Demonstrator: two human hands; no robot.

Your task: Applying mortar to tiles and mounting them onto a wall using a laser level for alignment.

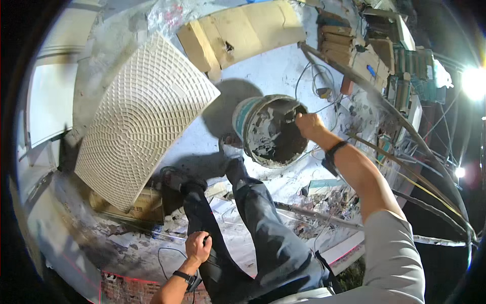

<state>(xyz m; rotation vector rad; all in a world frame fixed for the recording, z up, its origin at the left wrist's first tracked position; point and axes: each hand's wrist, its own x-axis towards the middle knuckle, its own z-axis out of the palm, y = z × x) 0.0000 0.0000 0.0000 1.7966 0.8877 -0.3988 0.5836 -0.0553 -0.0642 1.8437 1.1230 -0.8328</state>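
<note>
In the head view, the right hand [309,125] bends over the right rim of the mortar-caked bucket [243,116], which stands beside the right shoe [231,144] — its grip I cannot tell. The left hand [196,247] is curled round a small dark object [206,239] near the left leg. Working inside, I'd keep the bucket steady — pressing sideways could tip it.

dark object [206,240] in left hand [195,248] mostly hidden, hold of right hand [310,126] unclear, left forearm [171,291] cut off below

Teal-sided bucket [244,118], open-topped, upright, caked inside
</note>
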